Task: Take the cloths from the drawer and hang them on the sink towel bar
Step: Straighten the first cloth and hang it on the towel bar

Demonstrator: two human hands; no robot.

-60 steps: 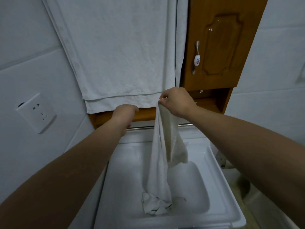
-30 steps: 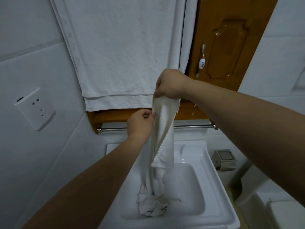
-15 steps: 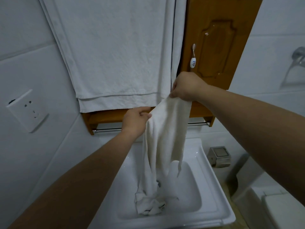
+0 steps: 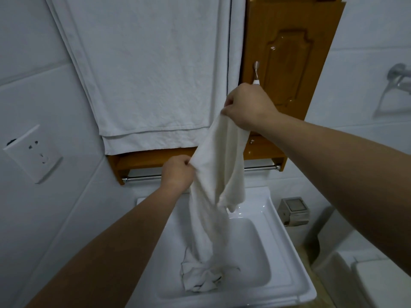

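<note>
Left hand (image 4: 178, 172) and right hand (image 4: 246, 105) pinch the cloth (image 4: 222, 156) — it screens the towel bar (image 4: 142, 178), tail in the sink (image 4: 287, 252).

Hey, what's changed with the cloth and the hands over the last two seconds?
The left hand, off the cloth two seconds ago, now pinches its edge. The right hand has lifted its corner higher, spreading the cloth between them. The lower end stays bunched in the sink; the towel bar stays bare.

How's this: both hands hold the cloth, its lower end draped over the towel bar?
Left hand and right hand hold the cloth, but the head view shows its lower end hanging into the sink, not over the towel bar.
</note>
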